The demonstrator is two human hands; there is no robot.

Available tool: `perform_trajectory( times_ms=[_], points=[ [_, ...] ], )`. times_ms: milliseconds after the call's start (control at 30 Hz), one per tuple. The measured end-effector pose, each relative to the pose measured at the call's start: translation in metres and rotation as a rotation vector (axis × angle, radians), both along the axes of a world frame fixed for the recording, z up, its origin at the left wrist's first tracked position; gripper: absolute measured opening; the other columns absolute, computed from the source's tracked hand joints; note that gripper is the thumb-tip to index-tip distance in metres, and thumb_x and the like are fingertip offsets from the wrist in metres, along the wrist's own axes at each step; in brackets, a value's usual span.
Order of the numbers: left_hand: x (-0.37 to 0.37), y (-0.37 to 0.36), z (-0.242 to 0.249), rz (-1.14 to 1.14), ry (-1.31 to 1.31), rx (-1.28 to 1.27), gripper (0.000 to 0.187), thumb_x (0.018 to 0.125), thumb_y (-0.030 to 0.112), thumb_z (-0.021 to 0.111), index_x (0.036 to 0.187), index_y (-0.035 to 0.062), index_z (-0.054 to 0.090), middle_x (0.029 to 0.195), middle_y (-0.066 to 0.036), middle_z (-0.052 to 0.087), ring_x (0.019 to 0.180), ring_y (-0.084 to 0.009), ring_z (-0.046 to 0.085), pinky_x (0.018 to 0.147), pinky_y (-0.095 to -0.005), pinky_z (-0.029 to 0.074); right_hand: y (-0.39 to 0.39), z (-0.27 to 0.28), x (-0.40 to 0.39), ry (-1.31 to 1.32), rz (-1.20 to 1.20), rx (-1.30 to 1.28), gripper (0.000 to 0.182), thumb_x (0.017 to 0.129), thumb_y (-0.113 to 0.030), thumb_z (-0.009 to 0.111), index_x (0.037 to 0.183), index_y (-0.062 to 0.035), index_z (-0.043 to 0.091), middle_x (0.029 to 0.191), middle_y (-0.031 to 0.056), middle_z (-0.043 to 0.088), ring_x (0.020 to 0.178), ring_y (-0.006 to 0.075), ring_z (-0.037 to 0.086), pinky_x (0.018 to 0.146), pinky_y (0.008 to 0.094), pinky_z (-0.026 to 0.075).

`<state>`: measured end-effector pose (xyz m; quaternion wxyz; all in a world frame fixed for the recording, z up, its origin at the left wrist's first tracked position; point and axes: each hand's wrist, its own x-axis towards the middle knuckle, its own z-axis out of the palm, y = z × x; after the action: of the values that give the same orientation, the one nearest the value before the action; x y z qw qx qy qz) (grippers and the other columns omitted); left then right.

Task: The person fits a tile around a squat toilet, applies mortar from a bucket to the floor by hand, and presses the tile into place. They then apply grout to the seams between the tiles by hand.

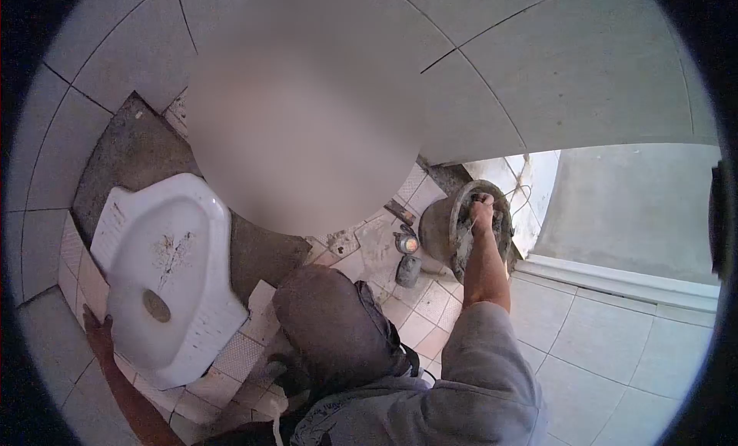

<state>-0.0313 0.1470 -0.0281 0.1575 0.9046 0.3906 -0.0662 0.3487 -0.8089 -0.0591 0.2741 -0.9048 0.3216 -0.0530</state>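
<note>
My left hand [98,332] rests with fingers apart on the small patterned tiles [93,287] along the left side of a white squat toilet [209,292]. Brown specks dirty the toilet's basin. On the other side, my right hand [482,209] reaches down into a grey bucket [438,232] with wet-looking grey mix inside. Its fingers are closed, but whatever they hold is hidden by the hand and the mix.
Bare cement [261,250] borders the toilet. Near the bucket lie a small round-ended item [407,243], a dark stubby object [408,271] and a flat bar [400,212]. A raised white sill [615,281] runs along the right. A blurred patch hides the upper middle.
</note>
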Motion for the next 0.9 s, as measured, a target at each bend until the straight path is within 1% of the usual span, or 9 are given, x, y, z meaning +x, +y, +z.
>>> perform_trajectory(
  times_ms=[300, 467, 600, 667, 733, 767, 833, 867, 900],
  points=[
    [-0.005, 0.009, -0.008, -0.046, 0.167, 0.137, 0.075, 0.082, 0.015, 0.062, 0.146, 0.0065, 0.024, 0.148, -0.021, 0.026, 0.140, -0.0326, 0.020, 0.112, -0.0383, 0.017, 0.009, -0.004, 0.001, -0.020, 0.093, -0.111, 0.021, 0.079, -0.014, 0.059, 0.095, -0.0015, 0.056, 0.091, 0.0191, 0.063, 0.086, 0.0334, 0.061, 0.078, 0.0391, 0.047],
    [-0.003, 0.006, -0.004, -0.069, 0.051, 0.085, 0.075, 0.082, 0.020, 0.064, 0.145, 0.0072, 0.025, 0.148, -0.020, 0.029, 0.140, -0.0331, 0.020, 0.112, -0.0385, 0.018, -0.024, 0.001, -0.009, -0.152, -0.024, -0.008, 0.019, 0.082, -0.011, 0.061, 0.097, -0.0002, 0.059, 0.081, 0.0064, 0.061, 0.072, 0.0160, 0.058, 0.062, 0.0284, 0.047],
    [-0.004, 0.008, -0.005, -0.056, 0.112, 0.114, 0.075, 0.083, 0.023, 0.064, 0.145, 0.0062, 0.026, 0.148, -0.016, 0.031, 0.139, -0.0312, 0.022, 0.112, -0.0377, 0.018, -0.047, 0.008, -0.015, -0.151, -0.103, 0.209, 0.019, 0.081, -0.012, 0.063, 0.095, 0.0010, 0.059, 0.081, 0.0052, 0.060, 0.071, 0.0157, 0.057, 0.062, 0.0278, 0.046],
    [0.002, 0.002, 0.002, -0.074, 0.159, 0.176, 0.073, 0.083, 0.025, 0.064, 0.143, 0.0018, 0.030, 0.147, -0.015, 0.033, 0.138, -0.0306, 0.025, 0.112, -0.0371, 0.019, -0.082, 0.001, -0.014, 0.001, 0.094, 0.213, 0.023, 0.086, -0.018, 0.059, 0.099, 0.0001, 0.058, 0.080, 0.0091, 0.062, 0.069, 0.0242, 0.061, 0.060, 0.0348, 0.048],
    [0.004, -0.002, 0.000, -0.021, 0.069, 0.053, 0.070, 0.083, 0.025, 0.065, 0.140, -0.0014, 0.033, 0.146, -0.017, 0.034, 0.136, -0.0307, 0.030, 0.112, -0.0367, 0.022, -0.109, 0.001, -0.031, 0.110, 0.425, -0.589, 0.029, 0.090, -0.026, 0.051, 0.105, -0.0022, 0.058, 0.087, 0.0145, 0.065, 0.079, 0.0335, 0.064, 0.064, 0.0440, 0.049],
    [0.015, -0.023, 0.014, -0.033, 0.129, 0.158, 0.066, 0.084, 0.024, 0.063, 0.138, -0.0020, 0.036, 0.145, -0.018, 0.035, 0.135, -0.0300, 0.031, 0.112, -0.0367, 0.021, -0.079, 0.028, -0.037, 0.447, 0.290, -0.773, 0.039, 0.092, -0.035, 0.044, 0.112, -0.0043, 0.057, 0.101, 0.0162, 0.065, 0.096, 0.0364, 0.061, 0.073, 0.0490, 0.049],
    [0.030, -0.047, 0.028, 0.109, -0.035, -0.044, 0.072, 0.084, 0.031, 0.063, 0.140, -0.0023, 0.032, 0.146, -0.020, 0.032, 0.134, -0.0328, 0.032, 0.111, -0.0377, 0.025, -0.058, 0.069, -0.035, 0.630, 0.349, -0.748, 0.046, 0.090, -0.039, 0.044, 0.116, -0.0018, 0.056, 0.105, 0.0206, 0.063, 0.101, 0.0356, 0.059, 0.085, 0.0424, 0.047],
    [0.003, -0.024, -0.010, 0.000, -0.023, 0.102, 0.079, 0.081, 0.035, 0.067, 0.141, -0.0016, 0.030, 0.144, -0.021, 0.033, 0.132, -0.0352, 0.034, 0.109, -0.0398, 0.028, 0.080, 0.066, 0.019, 0.584, 0.520, -0.713, 0.046, 0.090, -0.039, 0.044, 0.116, -0.0018, 0.056, 0.105, 0.0206, 0.063, 0.101, 0.0356, 0.059, 0.085, 0.0424, 0.047],
    [0.027, -0.049, 0.021, 0.074, 0.121, 0.139, 0.083, 0.077, 0.037, 0.070, 0.140, -0.0014, 0.030, 0.143, -0.022, 0.035, 0.133, -0.0351, 0.032, 0.109, -0.0412, 0.028, 0.122, 0.085, 0.036, 0.412, 0.568, -0.683, 0.046, 0.090, -0.037, 0.045, 0.117, -0.0010, 0.055, 0.107, 0.0207, 0.062, 0.102, 0.0353, 0.058, 0.086, 0.0421, 0.046]
  ],
)
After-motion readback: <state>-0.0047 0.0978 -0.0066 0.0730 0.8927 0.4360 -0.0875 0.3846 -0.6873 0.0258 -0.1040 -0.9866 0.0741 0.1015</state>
